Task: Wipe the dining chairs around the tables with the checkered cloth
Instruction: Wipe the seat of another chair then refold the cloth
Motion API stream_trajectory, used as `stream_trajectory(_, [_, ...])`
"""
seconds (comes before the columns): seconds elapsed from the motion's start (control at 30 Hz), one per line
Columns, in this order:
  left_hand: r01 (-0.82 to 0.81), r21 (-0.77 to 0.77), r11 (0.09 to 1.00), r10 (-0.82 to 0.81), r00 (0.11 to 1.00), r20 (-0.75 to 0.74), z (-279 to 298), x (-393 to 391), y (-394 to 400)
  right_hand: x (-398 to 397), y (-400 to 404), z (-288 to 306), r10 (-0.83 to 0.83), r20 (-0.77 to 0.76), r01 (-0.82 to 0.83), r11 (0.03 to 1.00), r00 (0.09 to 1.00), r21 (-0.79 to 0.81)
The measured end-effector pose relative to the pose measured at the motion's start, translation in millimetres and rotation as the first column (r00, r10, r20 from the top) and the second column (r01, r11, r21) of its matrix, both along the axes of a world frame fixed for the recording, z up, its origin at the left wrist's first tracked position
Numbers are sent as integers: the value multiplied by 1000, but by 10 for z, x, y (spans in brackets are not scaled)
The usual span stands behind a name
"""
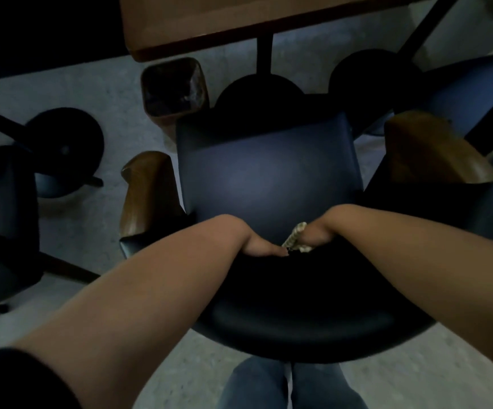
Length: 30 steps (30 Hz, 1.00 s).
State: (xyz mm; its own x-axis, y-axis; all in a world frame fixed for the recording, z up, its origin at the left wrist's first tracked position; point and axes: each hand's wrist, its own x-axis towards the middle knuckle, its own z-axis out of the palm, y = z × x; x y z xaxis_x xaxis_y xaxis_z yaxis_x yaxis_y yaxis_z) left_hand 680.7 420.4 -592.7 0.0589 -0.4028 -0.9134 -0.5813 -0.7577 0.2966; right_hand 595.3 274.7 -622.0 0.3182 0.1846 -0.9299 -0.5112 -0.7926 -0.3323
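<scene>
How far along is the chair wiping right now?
Done: nothing visibly confirmed; wiped surfaces can't be told apart. In hand: both hands, left hand and right hand, meet at the bunched checkered cloth at the back of the dark blue padded chair. Left: neighbouring dark chair appears untouched.

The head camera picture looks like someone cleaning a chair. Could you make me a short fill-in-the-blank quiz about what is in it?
1. The checkered cloth sits between the person's two ____.
2. The dark chair has armrests made of ____.
3. The small bin stands on the floor, partly under the ____.
4. Past the backrest, the left hand and right hand reach down to where it meets the chair's ____.

Missing words: hands; wood; table; seat
</scene>
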Motion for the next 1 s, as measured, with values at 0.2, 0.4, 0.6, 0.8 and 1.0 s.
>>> stream_trajectory(0.2, [48,-12,999,-49,998,-32,92,-360,146,-332,112,212,28,-59,-26,999,998,38])
stream_trajectory(0.4, [126,177,976,-113,990,-82,131,-732,337,-687,304,306,171,-93,-165,984,981,68])
stream_trajectory(0.6, [99,222,970,-79,992,-96,-6,-922,427,-888,352,79,29,-126,-17,996,992,89])
stream_trajectory(0.8, [75,225,971,-46,990,-133,-113,-972,450,-960,318,5,9,-87,4,989,996,145])
stream_trajectory(1.0, [-112,48,993,115,991,-73,-180,-558,445,-529,-171,88,-640,161,650,759,752,-19])
